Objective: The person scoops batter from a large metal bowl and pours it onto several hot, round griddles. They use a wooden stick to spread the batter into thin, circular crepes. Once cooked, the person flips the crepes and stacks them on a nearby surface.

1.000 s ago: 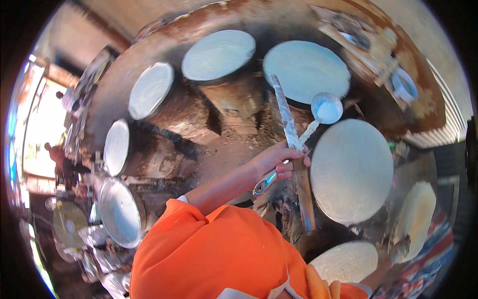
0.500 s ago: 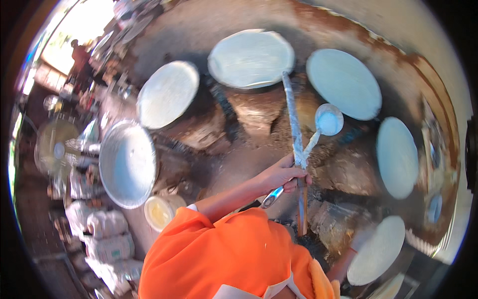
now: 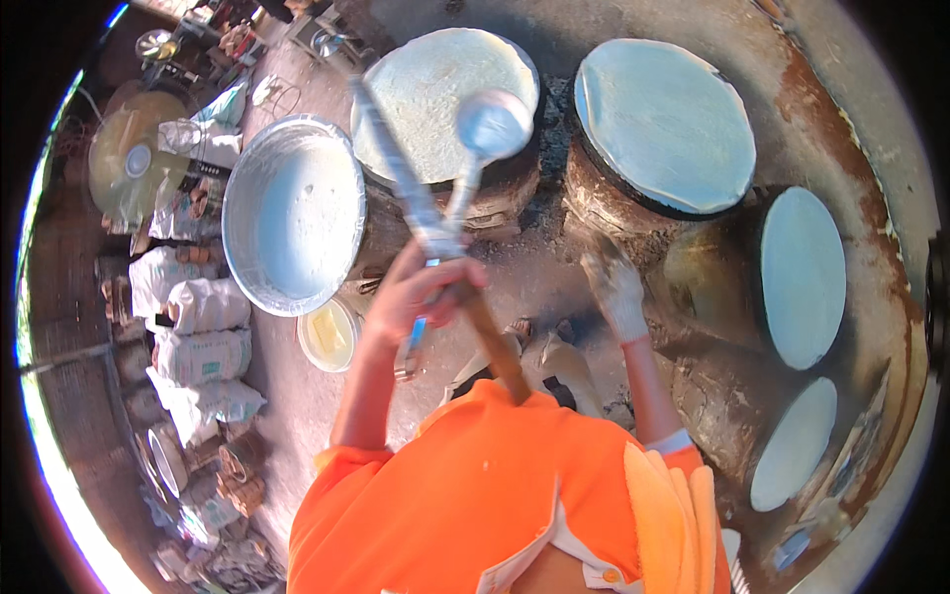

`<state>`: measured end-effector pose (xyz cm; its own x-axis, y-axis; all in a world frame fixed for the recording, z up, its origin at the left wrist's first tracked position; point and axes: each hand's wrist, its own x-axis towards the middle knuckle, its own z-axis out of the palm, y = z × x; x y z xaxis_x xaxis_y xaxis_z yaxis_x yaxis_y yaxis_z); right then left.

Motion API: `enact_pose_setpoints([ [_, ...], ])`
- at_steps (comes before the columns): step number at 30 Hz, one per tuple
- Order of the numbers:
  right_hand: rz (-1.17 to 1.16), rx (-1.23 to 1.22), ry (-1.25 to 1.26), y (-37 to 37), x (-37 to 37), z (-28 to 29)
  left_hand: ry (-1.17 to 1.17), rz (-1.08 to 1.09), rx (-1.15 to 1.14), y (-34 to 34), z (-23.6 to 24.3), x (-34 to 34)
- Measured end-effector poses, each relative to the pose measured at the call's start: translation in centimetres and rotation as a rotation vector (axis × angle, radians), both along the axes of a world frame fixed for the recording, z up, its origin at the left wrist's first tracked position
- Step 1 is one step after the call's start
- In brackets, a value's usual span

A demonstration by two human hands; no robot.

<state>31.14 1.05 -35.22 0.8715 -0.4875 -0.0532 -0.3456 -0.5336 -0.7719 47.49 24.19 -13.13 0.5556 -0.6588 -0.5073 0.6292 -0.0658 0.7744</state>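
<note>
Wrapping fingers round stick [image 3: 398, 163] and ladle [image 3: 494, 126], left hand [image 3: 416, 297] borders roomy floor [image 3: 529, 267]; right hand [image 3: 614, 287], fingers loose, hangs near griddle edge [image 3: 616, 178].

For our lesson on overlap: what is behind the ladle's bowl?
A pale round layer on a dark-rimmed griddle; the patch directly behind the ladle's bowl is covered and cannot be seen.

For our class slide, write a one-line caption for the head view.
Left hand holding a ladle and a long stick, gloved right hand apart, near pale discs and a metal basin.
</note>
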Motion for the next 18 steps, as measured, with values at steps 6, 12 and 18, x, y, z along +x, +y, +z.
enact_pose_setpoints([
  [6, -0.018, -0.192, -0.21, -2.5, 16.5, 0.1, -0.073, 0.424, -0.483, 8.7, 0.6, 3.3],
  [12, -0.195, -0.48, 0.031, -9.7, 31.0, 5.9, 0.017, 0.646, -0.25, 11.4, -4.9, 8.2],
  [18, -0.186, -0.463, 0.204, -9.9, 34.7, 4.9, 0.129, 0.699, -0.277, 13.4, -6.6, 10.2],
])
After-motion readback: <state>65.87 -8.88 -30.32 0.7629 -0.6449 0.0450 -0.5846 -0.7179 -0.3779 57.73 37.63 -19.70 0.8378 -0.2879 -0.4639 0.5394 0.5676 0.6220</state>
